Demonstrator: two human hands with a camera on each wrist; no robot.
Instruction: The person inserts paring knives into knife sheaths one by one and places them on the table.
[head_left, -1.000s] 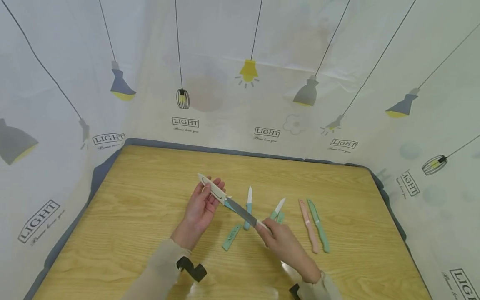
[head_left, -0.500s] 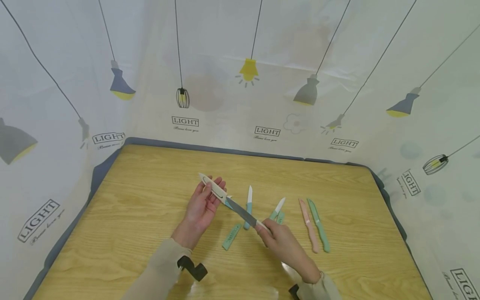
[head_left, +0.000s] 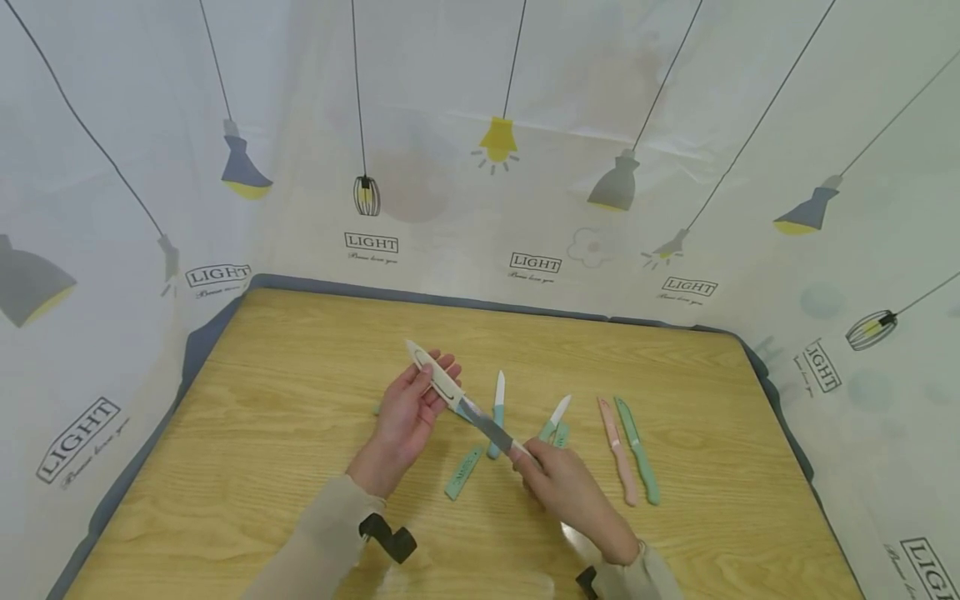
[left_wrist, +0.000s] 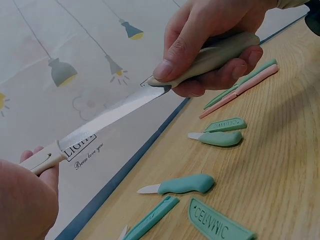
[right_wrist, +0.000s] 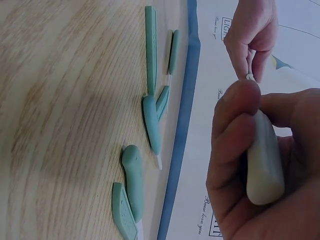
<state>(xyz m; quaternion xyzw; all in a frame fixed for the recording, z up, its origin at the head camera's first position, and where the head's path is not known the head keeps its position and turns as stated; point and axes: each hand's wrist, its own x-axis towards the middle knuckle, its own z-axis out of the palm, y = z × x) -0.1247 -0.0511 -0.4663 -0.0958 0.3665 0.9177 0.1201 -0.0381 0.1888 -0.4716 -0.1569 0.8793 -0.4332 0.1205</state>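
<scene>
My right hand (head_left: pixel 570 483) grips the off-white handle (left_wrist: pixel 215 57) of a knife, thumb laid along it near the blade. The knife's bare metal blade (left_wrist: pixel 107 120) slants up-left toward my left hand (head_left: pixel 405 421). Between thumb and fingers, the left hand pinches a cream blade sheath (head_left: pixel 444 383), its pointed tip facing away. The blade's front end is hidden inside the sheath's mouth; the length near the handle shows. Both are held above the table. Below lie a blue-handled paring knife (head_left: pixel 496 429) with a white blade and a green sheath (head_left: pixel 463 475).
On the wooden table (head_left: pixel 262 467), a small green-handled knife (left_wrist: pixel 220 138) lies beside another green sheath (left_wrist: pixel 226 124). Farther right are a pink knife (head_left: pixel 622 467) and a longer green knife (head_left: pixel 643 471). A blue sheath (left_wrist: pixel 152 217) lies partly under the hands. Lamp-printed cloth (head_left: pixel 450 275) surrounds the table.
The left hand and the cream sheath have shifted slightly right, toward the right hand. Less of the blade shows now. The right hand has stayed nearly still.
</scene>
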